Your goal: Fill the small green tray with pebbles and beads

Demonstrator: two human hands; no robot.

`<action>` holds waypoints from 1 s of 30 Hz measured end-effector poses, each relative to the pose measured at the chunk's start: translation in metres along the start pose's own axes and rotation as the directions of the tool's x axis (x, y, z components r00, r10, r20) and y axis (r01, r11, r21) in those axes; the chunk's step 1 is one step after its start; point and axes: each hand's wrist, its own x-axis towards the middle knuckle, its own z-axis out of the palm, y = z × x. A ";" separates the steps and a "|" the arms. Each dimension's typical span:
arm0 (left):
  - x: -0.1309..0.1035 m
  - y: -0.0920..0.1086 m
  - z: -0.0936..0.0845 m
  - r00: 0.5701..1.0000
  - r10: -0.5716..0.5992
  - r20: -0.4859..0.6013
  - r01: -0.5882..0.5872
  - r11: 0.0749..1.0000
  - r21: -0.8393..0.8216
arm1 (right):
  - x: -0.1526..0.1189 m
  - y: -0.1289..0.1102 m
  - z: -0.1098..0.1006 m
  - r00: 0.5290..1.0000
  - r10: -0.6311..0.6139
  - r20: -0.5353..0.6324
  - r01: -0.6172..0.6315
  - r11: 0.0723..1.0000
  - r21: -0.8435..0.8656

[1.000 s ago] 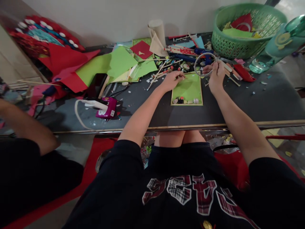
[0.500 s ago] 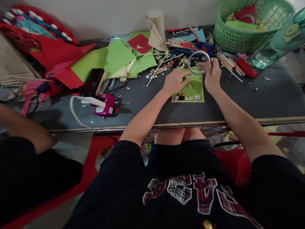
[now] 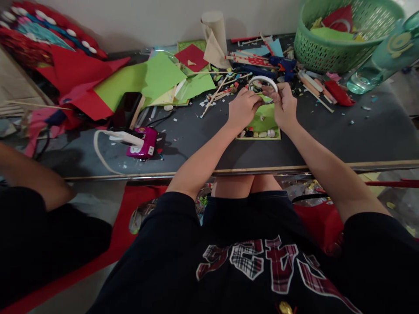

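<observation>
Right hand (image 3: 286, 105) grips white ring (image 3: 263, 79) over far edge of green panel (image 3: 269, 117); left hand (image 3: 242, 108) curls close, hold unclear! Two-handed ring work, seemingly; next wants steadiness.

- White ring (image 3: 262, 78): smooth, with a faint sheen
- Green panel (image 3: 269, 118): matt, paper-like face; smooth pebbles (image 3: 271, 133) at its six o'clock
- Basket (image 3: 327, 52), two o'clock from the panel: perforated plastic
- Bottle (image 3: 371, 63), also at two: translucent, glossy
- Adapter (image 3: 147, 145), nine o'clock: shiny purple plastic
- Sheets (image 3: 165, 76), ten o'clock: matt paper
- Tabletop (image 3: 193, 150): dull, smooth

Open tabletop (image 3: 356, 141) at right, basket (image 3: 314, 54) behind
</observation>
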 end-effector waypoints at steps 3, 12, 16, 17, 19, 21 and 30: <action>0.001 -0.002 0.000 1.000 -0.029 -0.011 0.028 1.000 -0.012 | 0.000 -0.006 -0.001 1.000 0.002 -0.021 -0.001 0.999 0.041; 0.002 -0.002 0.005 1.000 0.025 0.000 -0.025 1.000 -0.014 | -0.002 -0.008 -0.001 1.000 -0.003 -0.003 0.003 1.000 0.020; 0.002 -0.001 0.006 1.000 -0.009 0.020 0.009 1.000 -0.006 | -0.002 -0.006 -0.001 1.000 -0.029 0.000 0.029 1.000 -0.012; 0.002 -0.002 0.006 1.000 -0.018 0.018 0.018 1.000 -0.009 | -0.002 -0.005 -0.001 0.999 -0.038 -0.001 0.038 0.999 -0.015; 0.002 -0.003 0.008 1.000 -0.029 -0.002 0.029 0.999 -0.026 | -0.002 -0.004 -0.001 0.999 -0.045 0.002 0.045 0.999 -0.019; 0.002 -0.004 0.010 0.998 -0.043 -0.035 0.042 0.998 -0.049 | -0.002 -0.004 -0.001 0.999 -0.048 0.005 0.048 0.999 -0.019; 0.003 -0.001 0.004 0.997 -0.073 0.001 0.073 0.997 -0.028 | -0.003 -0.011 -0.002 0.995 -0.096 -0.015 0.095 0.995 -0.041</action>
